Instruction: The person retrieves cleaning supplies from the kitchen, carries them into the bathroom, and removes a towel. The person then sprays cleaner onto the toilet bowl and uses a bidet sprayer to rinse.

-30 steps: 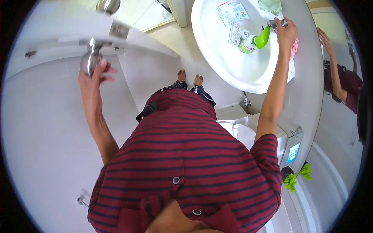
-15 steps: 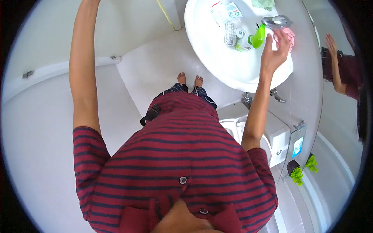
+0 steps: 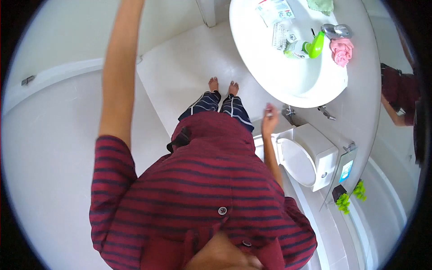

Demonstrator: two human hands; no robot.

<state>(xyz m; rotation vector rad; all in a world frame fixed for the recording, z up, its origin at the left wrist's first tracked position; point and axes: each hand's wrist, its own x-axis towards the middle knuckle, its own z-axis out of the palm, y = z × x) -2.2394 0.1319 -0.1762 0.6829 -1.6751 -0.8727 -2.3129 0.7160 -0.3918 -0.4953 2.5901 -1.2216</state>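
My left forearm runs up past the top edge of the view, so my left hand is out of sight. Low beside the sink's near edge is my right hand, small and blurred, above the toilet side; its fingers are too smeared to read. Inside the white sink lie a green-topped spray bottle, a clear bristled or ridged item and a printed packet. A pink cloth rests by the metal faucet, and a green cloth sits at the back rim.
The white toilet stands below the sink, with a metal valve near it. A small glass shelf and a green plant are at the right, beside a wall mirror. A pale wall stands at the left.
My right hand has left the faucet and come down beside the toilet. My left hand, earlier at a metal door knob, has moved up out of view. The door has swung out of sight.
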